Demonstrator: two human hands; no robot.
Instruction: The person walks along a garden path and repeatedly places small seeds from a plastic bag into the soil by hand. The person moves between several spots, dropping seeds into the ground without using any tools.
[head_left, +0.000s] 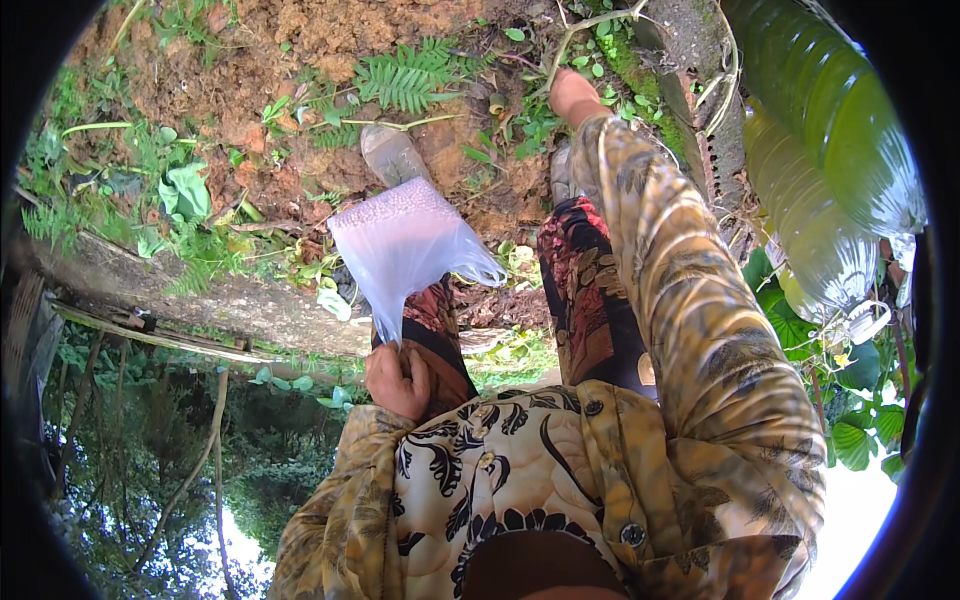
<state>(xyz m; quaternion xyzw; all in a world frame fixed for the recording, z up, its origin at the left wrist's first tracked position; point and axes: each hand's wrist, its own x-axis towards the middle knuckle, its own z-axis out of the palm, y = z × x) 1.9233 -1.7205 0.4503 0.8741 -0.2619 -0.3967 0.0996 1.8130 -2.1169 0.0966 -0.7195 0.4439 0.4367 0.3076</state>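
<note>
My left hand (397, 379) is closed around the gathered neck of a thin, clear plastic bag (412, 240). Small pinkish-brown grains lie in the bag's far part, and its loose handle hangs off to the right, above my left leg. My right arm stretches far forward, and my right hand (574, 96) is low by the ground, against a pale dry branch (564, 49) and small green weeds. Its fingers are mostly hidden, so whether they grip the branch cannot be told.
My shoes (391, 154) stand on reddish-brown soil (315, 30) with a fern (409, 75) and weeds. A mossy concrete edge (649, 82) runs beside my right hand. Large ribbed plastic bottles (832, 112) with yellow-green liquid are at the right. A weathered log (187, 289) lies at the left.
</note>
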